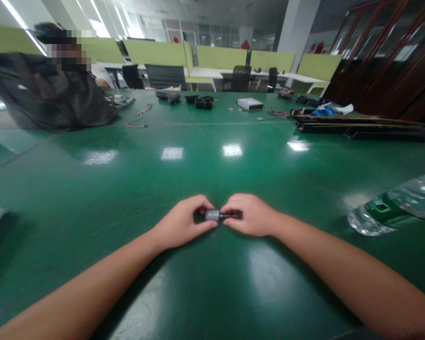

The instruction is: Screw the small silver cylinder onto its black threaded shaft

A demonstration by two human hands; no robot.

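Just above the green tabletop (212, 174), both my hands meet at a small grey cylinder with a narrow dark end (212, 216); its exact kind is hard to make out. My left hand (182, 222) pinches the wider grey part between thumb and fingers. On the other side, my right hand (253, 216) closes its thumb and fingertips round the thin dark part, which runs under the palm. The fingers cover some of both ends.
A clear plastic bottle (384, 210) with a green label lies at the right. At the far left stands a dark bag (56, 99), with a person (69, 49) behind it. Black rails (354, 126), a white box (250, 104) and dark parts (204, 101) lie along the back.
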